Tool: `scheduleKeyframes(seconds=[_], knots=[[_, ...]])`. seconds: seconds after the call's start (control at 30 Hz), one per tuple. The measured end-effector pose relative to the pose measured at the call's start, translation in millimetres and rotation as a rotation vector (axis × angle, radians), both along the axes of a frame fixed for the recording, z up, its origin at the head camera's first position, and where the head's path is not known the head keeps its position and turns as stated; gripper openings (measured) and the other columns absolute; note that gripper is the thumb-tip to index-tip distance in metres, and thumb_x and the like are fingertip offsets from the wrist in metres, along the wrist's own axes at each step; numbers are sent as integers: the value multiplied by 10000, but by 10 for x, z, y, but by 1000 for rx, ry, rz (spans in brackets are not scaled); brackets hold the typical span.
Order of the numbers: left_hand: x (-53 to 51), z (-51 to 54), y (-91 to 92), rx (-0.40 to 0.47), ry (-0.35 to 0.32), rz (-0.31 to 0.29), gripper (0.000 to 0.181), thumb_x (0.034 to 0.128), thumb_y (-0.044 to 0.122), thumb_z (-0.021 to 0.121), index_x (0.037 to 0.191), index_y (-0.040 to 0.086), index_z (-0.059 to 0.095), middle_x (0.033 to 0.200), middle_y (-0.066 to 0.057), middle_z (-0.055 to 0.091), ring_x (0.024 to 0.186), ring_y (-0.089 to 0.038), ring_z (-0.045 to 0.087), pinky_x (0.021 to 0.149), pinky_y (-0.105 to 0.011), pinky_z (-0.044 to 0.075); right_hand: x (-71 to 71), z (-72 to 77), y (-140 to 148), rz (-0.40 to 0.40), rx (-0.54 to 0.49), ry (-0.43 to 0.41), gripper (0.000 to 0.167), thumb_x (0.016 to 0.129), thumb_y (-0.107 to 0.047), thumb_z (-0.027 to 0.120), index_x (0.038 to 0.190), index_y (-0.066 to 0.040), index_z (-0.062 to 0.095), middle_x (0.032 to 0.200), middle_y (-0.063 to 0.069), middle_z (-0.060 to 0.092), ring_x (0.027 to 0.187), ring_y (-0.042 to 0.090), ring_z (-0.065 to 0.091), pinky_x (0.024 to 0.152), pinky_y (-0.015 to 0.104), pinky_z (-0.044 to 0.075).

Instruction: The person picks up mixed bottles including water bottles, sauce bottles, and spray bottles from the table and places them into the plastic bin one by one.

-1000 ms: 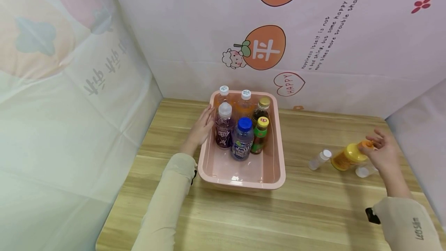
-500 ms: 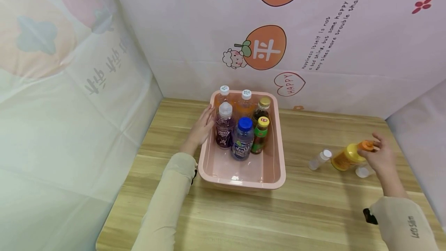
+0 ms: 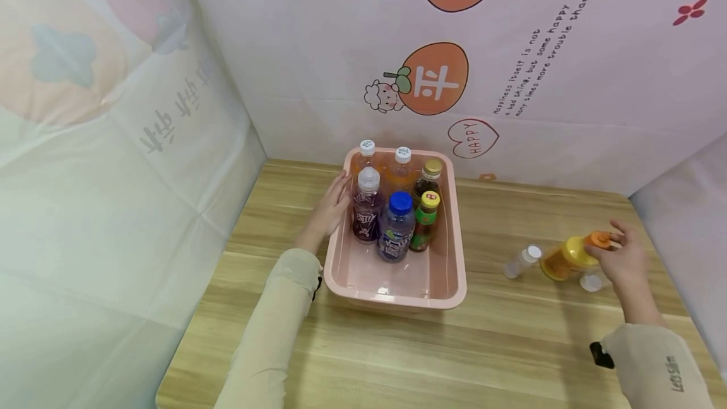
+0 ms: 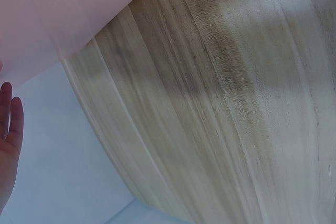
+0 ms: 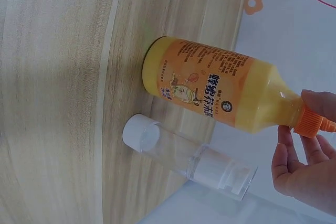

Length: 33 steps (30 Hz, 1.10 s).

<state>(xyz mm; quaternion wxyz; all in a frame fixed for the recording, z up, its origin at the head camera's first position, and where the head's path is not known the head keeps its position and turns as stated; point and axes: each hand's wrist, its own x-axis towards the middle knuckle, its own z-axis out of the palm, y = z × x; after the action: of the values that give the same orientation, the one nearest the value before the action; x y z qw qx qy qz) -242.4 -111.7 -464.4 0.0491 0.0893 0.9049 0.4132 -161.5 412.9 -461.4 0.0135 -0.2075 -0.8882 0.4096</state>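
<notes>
At the right of the table stands a yellow squeeze bottle (image 3: pixel 562 260) with an orange label and an orange cap (image 5: pixel 308 123). My right hand (image 3: pixel 623 260) has thumb and fingers on either side of that cap, pinching it. My left hand (image 3: pixel 329 207) rests against the left rim of a pink plastic basin (image 3: pixel 454 270), fingers fairly straight; in the left wrist view only some fingers (image 4: pixel 16 121) show. Inside the basin stand a blue-capped bottle (image 3: pixel 396 238), a purple drink bottle (image 3: pixel 365 216), two white-capped bottles with orange liquid (image 3: pixel 400 177) and two dark bottles with yellowish caps (image 3: pixel 423 229).
Either side of the yellow bottle stand two clear pump bottles with white ends, one nearer the basin (image 3: pixel 519 264), the other (image 5: pixel 184 153) partly behind my right hand in the head view. A printed cloth (image 3: pixel 318 49) hangs along the wooden table's (image 3: pixel 397 358) back and sides.
My right hand has shifted slightly left and its fingers have come in around the orange cap. The left hand and the basin with its bottles look unmoved.
</notes>
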Motion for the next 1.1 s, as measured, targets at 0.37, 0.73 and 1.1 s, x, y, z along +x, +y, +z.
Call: scheduleKeyframes(seconds=[0.37, 0.73, 1.1], knots=[[-5, -13, -7, 4, 3, -4, 526, 1018, 288, 291, 1528, 181, 222, 1632, 21, 86, 1484, -294, 181, 1201, -525, 193, 33, -17, 10, -31, -56, 15, 809, 874, -160, 653, 1536, -196, 189, 980, -293, 354, 766, -179, 356, 623, -8, 415], [-8, -3, -2, 14, 8, -7, 523, 1017, 269, 292, 1525, 160, 231, 1631, 4, 97, 1486, -291, 174, 1212, -502, 180, 43, 23, -18, -39, -65, 31, 789, 872, -189, 653, 1522, -285, 215, 1102, -249, 382, 824, -140, 361, 633, 2, 428], [1, 8, 0, 14, 4, 0, 524, 1018, 283, 294, 1524, 162, 234, 1631, 9, 96, 1486, -295, 176, 1203, -525, 187, 50, 447, -167, -136, -313, 209, 789, 820, 16, 659, 1457, -316, 331, 967, -260, 416, 794, -146, 434, 603, -21, 416]])
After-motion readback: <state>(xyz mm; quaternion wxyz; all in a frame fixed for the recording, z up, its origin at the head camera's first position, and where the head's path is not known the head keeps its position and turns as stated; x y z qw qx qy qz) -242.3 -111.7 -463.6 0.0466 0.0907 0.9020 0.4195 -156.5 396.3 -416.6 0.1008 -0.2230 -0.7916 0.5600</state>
